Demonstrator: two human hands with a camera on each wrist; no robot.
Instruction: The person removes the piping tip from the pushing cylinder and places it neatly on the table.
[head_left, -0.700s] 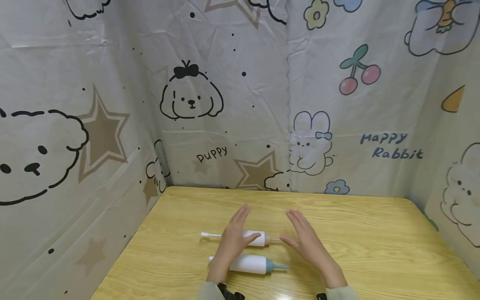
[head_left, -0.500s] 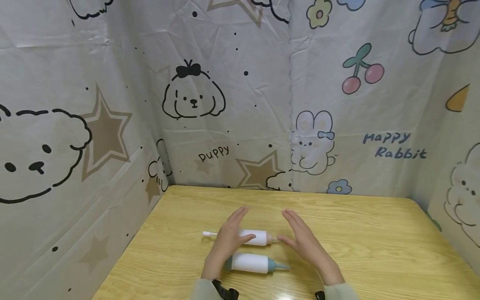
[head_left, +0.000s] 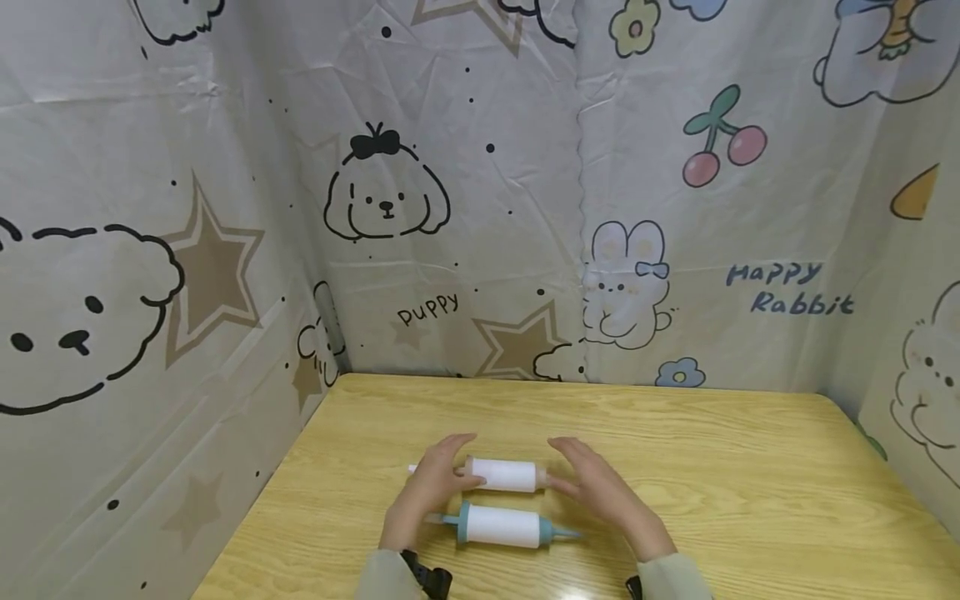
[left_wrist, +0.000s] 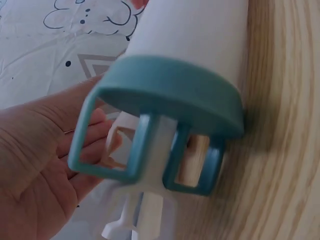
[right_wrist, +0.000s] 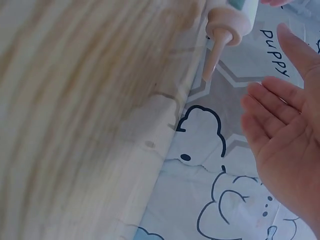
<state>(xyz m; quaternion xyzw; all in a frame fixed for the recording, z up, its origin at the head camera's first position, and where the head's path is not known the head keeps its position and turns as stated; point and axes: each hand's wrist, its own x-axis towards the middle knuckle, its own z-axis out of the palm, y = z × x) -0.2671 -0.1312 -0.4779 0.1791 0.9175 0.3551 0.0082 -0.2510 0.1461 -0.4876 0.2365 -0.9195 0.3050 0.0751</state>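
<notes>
Left grip and right grip, relaxed and empty, flank the peach-ended syringe, perhaps to frame its length. The teal-ended syringe lies nearly parallel.

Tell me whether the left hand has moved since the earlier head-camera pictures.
Yes: judged against the table's far edge, the left hand has moved leftward and farther from that edge.
</notes>
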